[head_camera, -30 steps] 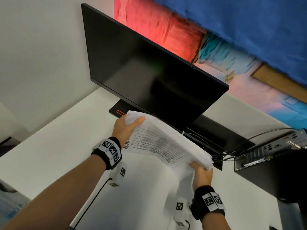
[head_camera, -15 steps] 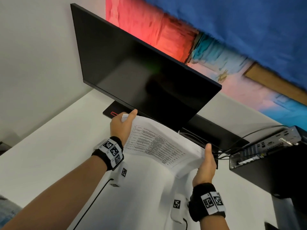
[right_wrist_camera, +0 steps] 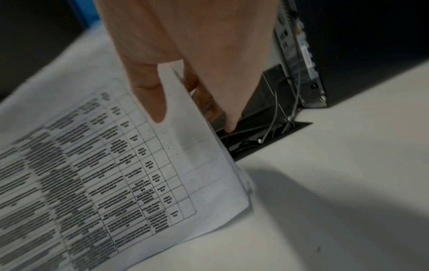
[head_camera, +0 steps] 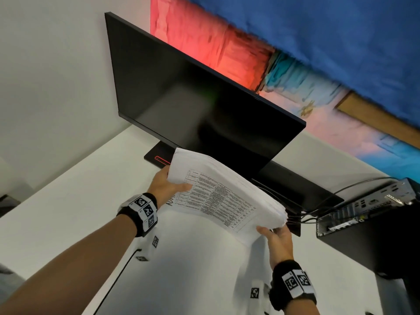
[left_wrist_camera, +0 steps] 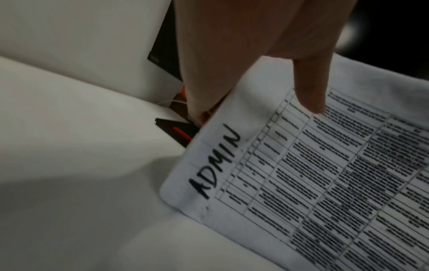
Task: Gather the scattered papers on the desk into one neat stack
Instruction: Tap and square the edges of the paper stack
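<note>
A thick stack of white papers (head_camera: pixel 223 196) with printed tables is held above the white desk (head_camera: pixel 68 205), just in front of the monitor. My left hand (head_camera: pixel 169 186) grips its left end, thumb on top and fingers underneath. The top sheet (left_wrist_camera: pixel 301 174) has "ADMIN" handwritten along its edge, and my left thumb (left_wrist_camera: pixel 308 88) presses on it. At the stack's right end my right hand (head_camera: pixel 276 238) grips the edge; in the right wrist view its thumb (right_wrist_camera: pixel 150 95) lies on the stack of papers (right_wrist_camera: pixel 116 174) and the fingers curl beneath.
A black monitor (head_camera: pixel 200 105) on a black stand (head_camera: pixel 159 158) stands right behind the papers. A black computer box (head_camera: pixel 372 223) with cables (head_camera: pixel 302 214) sits at the right. A colourful painting (head_camera: pixel 295 53) hangs on the wall behind.
The stack has risen and tilted with its left end higher. My right hand went from standing against the stack's right edge to gripping it from below with the thumb on top.
</note>
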`<action>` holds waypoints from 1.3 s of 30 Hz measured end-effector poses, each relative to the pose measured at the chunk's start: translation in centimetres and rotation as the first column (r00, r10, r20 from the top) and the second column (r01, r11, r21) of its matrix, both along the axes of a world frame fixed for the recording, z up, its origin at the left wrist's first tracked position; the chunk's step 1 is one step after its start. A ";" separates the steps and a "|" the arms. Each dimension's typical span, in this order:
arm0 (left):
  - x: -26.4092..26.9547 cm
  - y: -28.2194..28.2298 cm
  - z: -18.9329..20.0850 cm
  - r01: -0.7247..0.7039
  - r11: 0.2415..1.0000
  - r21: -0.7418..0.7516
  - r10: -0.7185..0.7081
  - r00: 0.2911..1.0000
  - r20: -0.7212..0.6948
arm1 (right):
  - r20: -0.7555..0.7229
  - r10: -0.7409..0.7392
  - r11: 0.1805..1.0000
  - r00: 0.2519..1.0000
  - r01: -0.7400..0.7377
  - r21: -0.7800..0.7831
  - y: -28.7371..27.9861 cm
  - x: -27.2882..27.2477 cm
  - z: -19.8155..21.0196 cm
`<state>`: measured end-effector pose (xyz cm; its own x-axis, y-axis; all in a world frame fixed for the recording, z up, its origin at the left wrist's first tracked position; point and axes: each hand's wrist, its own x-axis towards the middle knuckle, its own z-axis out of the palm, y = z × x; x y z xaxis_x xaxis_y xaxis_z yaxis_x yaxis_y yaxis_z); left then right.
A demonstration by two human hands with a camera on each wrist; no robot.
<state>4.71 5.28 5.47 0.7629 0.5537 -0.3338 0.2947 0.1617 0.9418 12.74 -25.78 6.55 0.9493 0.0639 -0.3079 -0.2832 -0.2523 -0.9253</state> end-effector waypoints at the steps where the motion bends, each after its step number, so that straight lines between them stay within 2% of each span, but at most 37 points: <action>1: 0.1 -0.4 -0.1 -0.009 1.000 -0.017 0.010 1.000 0.008 | -0.012 -0.034 0.999 0.999 0.034 -0.012 0.4 0.1 -0.3; 6: 1.2 -2.0 0.2 -0.196 0.976 -0.095 0.203 0.976 0.072 | 0.012 -0.172 0.980 0.985 0.169 0.101 2.0 0.0 0.1; 9: 1.2 -1.7 0.2 -0.260 0.962 -0.080 0.267 0.957 0.109 | 0.006 -0.225 0.963 0.974 0.222 0.154 2.0 -0.5 0.1; 14: 0.8 -1.1 -1.1 -0.124 0.992 -0.033 0.126 0.988 0.083 | -0.044 -0.128 0.990 0.991 0.130 0.056 1.8 -1.0 -1.3; 19: 0.9 -1.5 -1.2 -0.114 0.993 -0.034 0.117 0.988 0.103 | -0.106 -0.125 0.990 0.986 0.130 0.048 1.5 -0.3 -1.8; 22: 1.1 -1.2 -0.4 -0.110 0.994 0.013 0.107 0.985 0.137 | -0.030 -0.117 0.993 0.993 0.118 0.028 1.0 0.1 -0.7; 25: 1.2 -0.4 2.5 -0.029 0.976 0.216 -0.011 0.983 0.182 | 0.212 -0.068 0.996 0.975 0.080 -0.050 0.2 0.3 2.1; 27: 1.4 -0.3 5.4 0.046 0.902 0.429 -0.139 0.972 0.188 | 0.402 0.046 0.977 0.915 0.043 -0.209 0.4 0.1 4.5; 29: 1.5 -0.9 8.8 0.095 0.748 0.657 -0.275 0.945 0.177 | 0.514 0.243 0.926 0.822 -0.039 -0.376 1.6 -0.2 6.7; 31: 1.5 -2.1 12.2 0.096 0.565 0.820 -0.428 0.883 0.191 | 0.513 0.357 0.913 0.781 -0.175 -0.369 3.3 -0.7 8.3; 33: 1.4 -3.2 14.6 0.046 0.437 0.898 -0.532 0.819 0.217 | 0.491 0.368 0.927 0.789 -0.274 -0.255 4.6 -1.3 9.4; 34: 1.3 -3.5 15.3 0.000 0.416 0.910 -0.550 0.797 0.251 | 0.486 0.339 0.941 0.805 -0.283 -0.188 5.1 -1.7 9.8; 36: 0.7 -3.8 16.4 -0.111 0.426 0.898 -0.523 0.780 0.344 | 0.475 0.270 0.961 0.838 -0.268 -0.074 5.7 -2.7 10.1; 38: 0.0 -3.3 16.5 -0.263 0.429 0.864 -0.369 0.823 0.433 | 0.474 0.192 0.975 0.860 -0.220 0.004 5.7 -3.4 10.0; 39: -0.3 -2.6 15.9 -0.323 0.463 0.825 -0.247 0.847 0.470 | 0.466 0.154 0.979 0.871 -0.199 0.049 5.6 -3.7 9.8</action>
<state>4.39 2.63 21.34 0.6079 0.3524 0.7116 -0.1992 -0.7998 0.5663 9.03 -20.20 16.33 0.9524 0.2507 0.1733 0.2185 -0.1653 -0.9617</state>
